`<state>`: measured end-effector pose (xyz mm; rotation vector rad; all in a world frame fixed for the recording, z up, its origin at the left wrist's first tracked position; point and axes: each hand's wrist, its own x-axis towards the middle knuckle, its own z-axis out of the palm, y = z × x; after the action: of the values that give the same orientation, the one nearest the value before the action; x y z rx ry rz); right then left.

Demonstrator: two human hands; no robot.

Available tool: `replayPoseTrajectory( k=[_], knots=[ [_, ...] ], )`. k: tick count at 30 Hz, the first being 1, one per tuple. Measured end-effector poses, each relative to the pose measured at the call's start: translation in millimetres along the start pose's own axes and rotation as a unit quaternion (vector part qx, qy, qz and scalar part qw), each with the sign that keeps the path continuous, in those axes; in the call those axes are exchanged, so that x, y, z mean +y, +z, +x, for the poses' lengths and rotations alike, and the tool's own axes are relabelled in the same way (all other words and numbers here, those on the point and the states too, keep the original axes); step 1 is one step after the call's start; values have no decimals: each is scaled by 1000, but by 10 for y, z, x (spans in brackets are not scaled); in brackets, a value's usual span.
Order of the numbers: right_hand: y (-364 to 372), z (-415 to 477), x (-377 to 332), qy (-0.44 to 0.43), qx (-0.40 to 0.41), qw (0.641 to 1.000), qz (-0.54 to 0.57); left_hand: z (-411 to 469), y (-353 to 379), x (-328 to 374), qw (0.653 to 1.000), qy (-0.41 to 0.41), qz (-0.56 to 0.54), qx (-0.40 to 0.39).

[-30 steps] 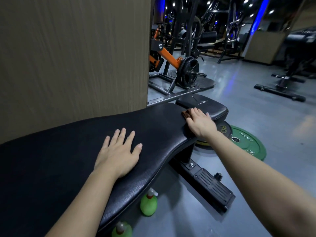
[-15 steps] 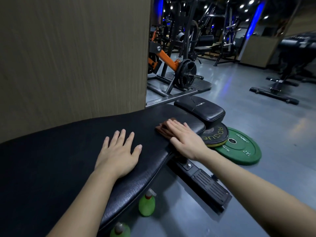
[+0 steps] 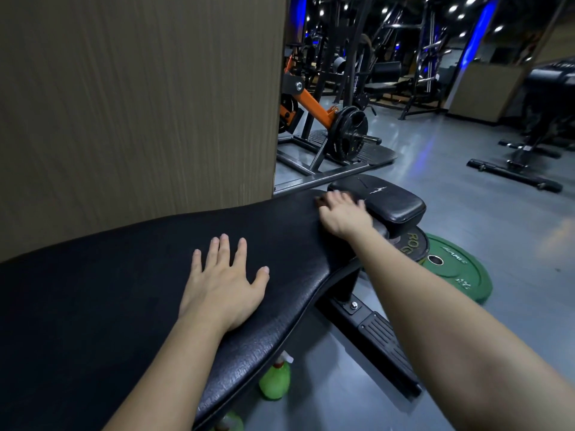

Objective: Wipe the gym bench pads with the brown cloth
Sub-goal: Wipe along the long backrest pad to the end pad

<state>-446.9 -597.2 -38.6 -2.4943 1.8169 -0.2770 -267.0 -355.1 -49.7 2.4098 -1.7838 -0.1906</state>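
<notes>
Fingers spread wide, our left hand lies flat on the long black textured vinyl bench pad, palm down near its front edge. Our right hand reaches to the pad's far end, fingers splayed and pressing down on the brown cloth, of which only a sliver shows under the fingertips. Just beyond sits the smaller black seat pad. Below the bench we see a green spray bottle and a green weight plate on the grey floor.
</notes>
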Motion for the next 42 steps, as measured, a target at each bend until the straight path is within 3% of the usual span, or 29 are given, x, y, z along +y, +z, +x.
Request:
replayPoseTrajectory(
  k=[5,10,13,18,22,28,36,42],
  knots=[
    [76,-525,-741,-156,-32,986,42,-20,-19,20,1000,-2,-1,-2],
    [-51,-959,-432,-243,-64,963,97,-43,-26,14,1000,-3,-12,-4],
    [-87,-1068,-19,-234,-51,962,134,-36,-20,9,1000,1,-11,-4],
    [-120,-667,369,-115,-40,984,129,-32,-5,15,1000,-2,-5,-8],
    [-115,-193,301,-62,-45,996,49,-26,8,28,1000,-6,-2,-3],
    [-34,262,-198,-33,-70,996,46,3,15,13,1000,-2,-4,6],
    [-6,-259,-906,-204,-89,972,79,13,-23,11,1000,-5,-15,-4],
    [-35,-1076,-481,-286,-71,945,143,-32,-39,-5,999,-3,-39,-4]
  ],
)
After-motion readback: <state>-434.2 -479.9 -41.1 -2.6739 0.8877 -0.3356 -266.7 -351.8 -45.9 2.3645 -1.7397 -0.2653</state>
